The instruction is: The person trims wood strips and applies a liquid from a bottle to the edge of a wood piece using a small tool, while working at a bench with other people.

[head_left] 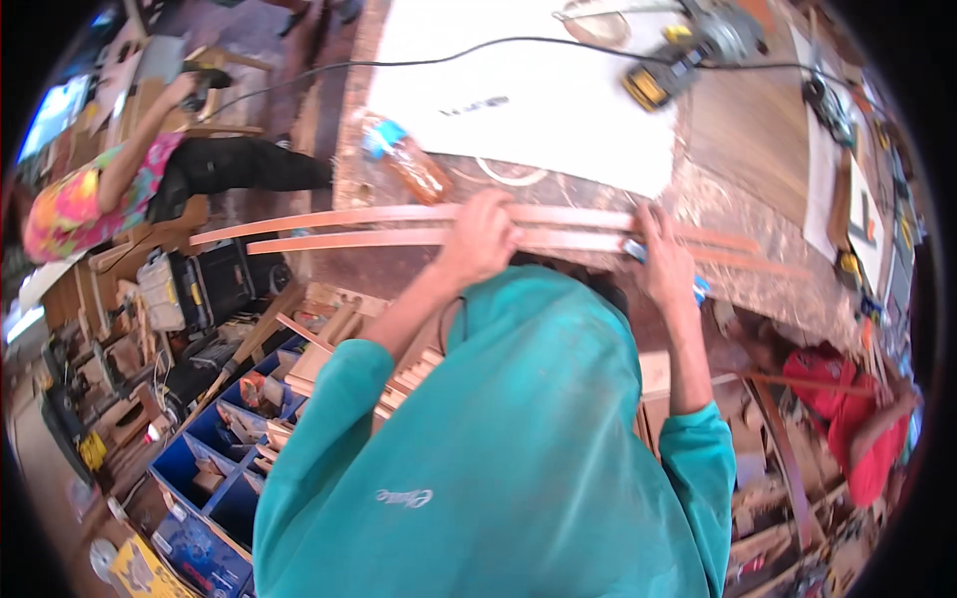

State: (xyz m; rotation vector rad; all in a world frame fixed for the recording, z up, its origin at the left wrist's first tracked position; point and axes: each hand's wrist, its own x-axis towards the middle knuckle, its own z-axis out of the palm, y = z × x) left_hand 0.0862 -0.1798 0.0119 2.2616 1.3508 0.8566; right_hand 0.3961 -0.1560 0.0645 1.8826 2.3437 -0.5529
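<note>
Two long, thin wooden strips, the farther one (379, 215) and the nearer one (344, 239), run side by side across the front of the workbench, with a narrow gap between them. Closed over both strips near their middle is my left hand (478, 239). My right hand (663, 259) grips the strips farther right, its fingers bent over the far one. By its fingers shows a small blue and silver thing (633, 249), too blurred to name. Just beyond the left hand, a bottle of brown liquid (414, 169) with a blue top lies on the bench.
A white sheet (538, 110) covers part of the bench (349, 184); a yellow-black power tool (663, 80) rests at its far right. A black cable (439, 62) crosses it. Blue bins (214, 448) hold wood offcuts at lower left. People stand left (110, 189) and right (847, 419).
</note>
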